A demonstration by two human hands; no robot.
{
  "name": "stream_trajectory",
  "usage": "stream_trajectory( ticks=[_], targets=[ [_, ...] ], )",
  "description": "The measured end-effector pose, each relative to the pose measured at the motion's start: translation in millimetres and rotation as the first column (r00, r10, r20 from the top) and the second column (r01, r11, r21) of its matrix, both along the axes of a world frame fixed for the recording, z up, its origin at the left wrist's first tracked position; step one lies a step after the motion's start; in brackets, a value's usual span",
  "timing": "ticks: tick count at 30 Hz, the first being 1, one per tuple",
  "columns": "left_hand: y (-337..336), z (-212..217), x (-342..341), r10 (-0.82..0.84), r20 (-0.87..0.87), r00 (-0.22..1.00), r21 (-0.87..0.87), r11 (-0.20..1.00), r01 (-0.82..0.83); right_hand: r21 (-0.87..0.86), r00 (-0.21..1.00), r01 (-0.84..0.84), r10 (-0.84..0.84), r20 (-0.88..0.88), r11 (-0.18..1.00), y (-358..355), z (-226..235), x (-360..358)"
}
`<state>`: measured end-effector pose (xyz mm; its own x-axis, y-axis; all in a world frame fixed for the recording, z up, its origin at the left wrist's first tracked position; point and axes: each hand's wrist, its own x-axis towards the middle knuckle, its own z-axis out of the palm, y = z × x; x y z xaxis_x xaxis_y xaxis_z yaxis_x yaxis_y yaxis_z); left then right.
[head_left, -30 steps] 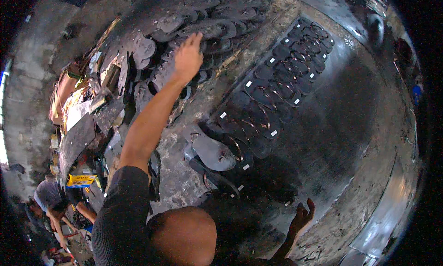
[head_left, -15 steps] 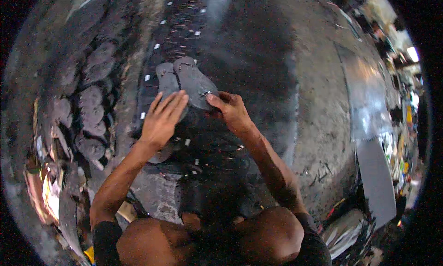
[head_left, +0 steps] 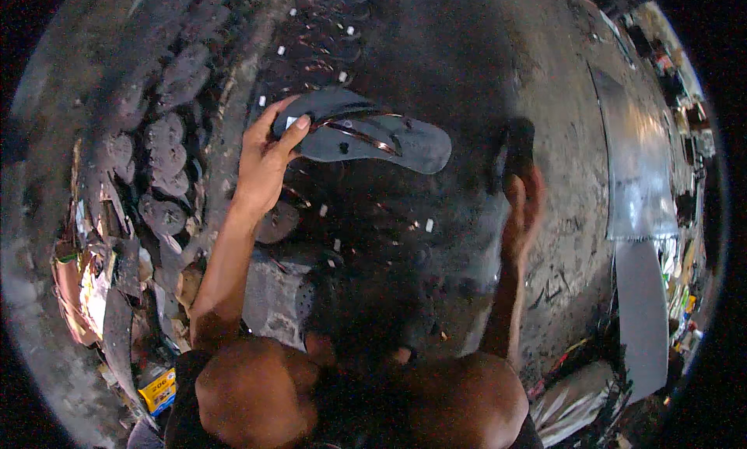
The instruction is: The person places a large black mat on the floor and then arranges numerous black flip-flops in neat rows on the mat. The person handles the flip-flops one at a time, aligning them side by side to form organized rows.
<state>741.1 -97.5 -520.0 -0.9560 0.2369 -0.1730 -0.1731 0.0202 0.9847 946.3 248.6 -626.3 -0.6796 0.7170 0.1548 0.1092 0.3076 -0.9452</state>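
My left hand [head_left: 268, 157] pinches a dark grey flip-flop [head_left: 424, 144] by its left end, thumb on top. Its glossy brown strap [head_left: 362, 135] faces up, and its other end points right over the dark sheet. A small white tag [head_left: 291, 122] shows beside my thumb. Farther right, my right hand [head_left: 525, 208] is raised, somewhat blurred, and closed on the near end of a dark flip-flop sole [head_left: 520, 147]. That sole stands upward from the fingers; its strap cannot be made out.
Flip-flops with brown straps and white tags [head_left: 323, 48] lie in a column on the dark sheet [head_left: 436, 52]. Piles of round-ended dark pieces [head_left: 167, 153] lie left. A shiny sheet [head_left: 638, 177] and a grey panel [head_left: 642, 317] are at right. A yellow packet [head_left: 159, 391] sits lower left.
The two soles held side by side have parted. My left hand now holds one strap-side up, while my right hand has swung right with a dark sole.
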Motion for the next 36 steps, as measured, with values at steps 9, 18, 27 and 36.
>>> stream_trajectory(
  ticks=[9,18,27,36],
  targets=[
    [21.5,-56.6,29.5,-0.502,-0.22,0.836,-0.354,0.84,0.411,-0.602,0.931,-0.31,0.364,-0.035,0.736,-40.2,25.8,-46.7],
    [29.0,-135.5,6.1,-0.142,-0.042,0.989,-0.463,0.88,0.107,-0.497,0.873,-0.297,0.443,0.205,0.815,-29.0,-59.3,-44.9],
    [23.7,-181.8,11.9,-0.321,-0.244,0.915,-0.729,0.683,0.044,-0.215,0.89,-0.297,0.352,0.292,0.93,-25.1,-106.7,-34.9],
    [29.0,-179.5,5.2,-0.384,-0.207,0.9,-0.789,0.61,0.079,0.555,0.821,-0.356,-0.031,0.57,0.752,-36.3,-83.8,-27.1]
  ],
)
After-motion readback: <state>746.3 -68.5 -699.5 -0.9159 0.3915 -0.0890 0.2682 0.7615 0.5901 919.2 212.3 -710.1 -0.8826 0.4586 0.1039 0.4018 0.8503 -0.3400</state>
